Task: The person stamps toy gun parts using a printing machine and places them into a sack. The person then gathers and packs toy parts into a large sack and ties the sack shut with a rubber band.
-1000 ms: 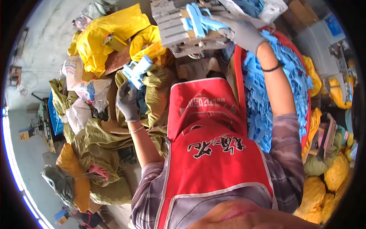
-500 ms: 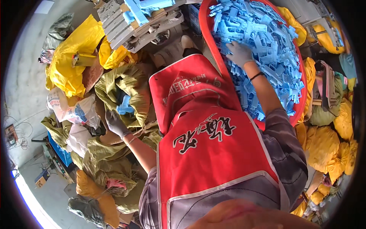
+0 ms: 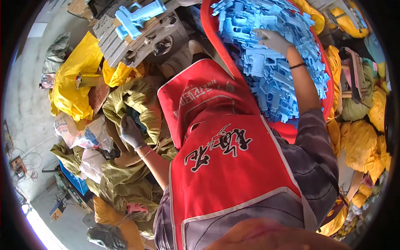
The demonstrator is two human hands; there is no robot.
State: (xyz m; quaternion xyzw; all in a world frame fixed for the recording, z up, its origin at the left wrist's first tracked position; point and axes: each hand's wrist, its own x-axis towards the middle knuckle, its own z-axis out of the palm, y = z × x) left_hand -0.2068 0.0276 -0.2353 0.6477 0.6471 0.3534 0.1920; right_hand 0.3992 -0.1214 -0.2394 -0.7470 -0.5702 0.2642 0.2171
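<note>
A big red tub [image 3: 329, 89] at the upper right is heaped with light-blue plastic toy gun pieces [image 3: 264, 62]. My right hand [image 3: 275, 42], in a pale grey glove, reaches over the heap with fingers stretched apart and touches or hovers just above the pieces. On the left, an olive woven sack [image 3: 143, 93] stands with its mouth open; some dark blue shows inside. My left hand [image 3: 132, 134], gloved in grey, is at the sack's near left rim, its fingers closed on the edge. Part of its fingertips is hard to make out.
A grey slatted stand [image 3: 112, 35] at the top left carries a light-blue toy gun [image 3: 139, 17]. Yellow bags [image 3: 75, 71], a white printed bag [image 3: 98, 133] and more olive sacks crowd my left. Several yellow sacks [image 3: 356, 141] lie beyond the tub. A red apron [image 3: 233, 166] covers my front.
My right hand has shifted right and away over the heap, its fingers spreading. The bright blue piece in the sack's mouth no longer shows there. My left hand stays by the rim.
</note>
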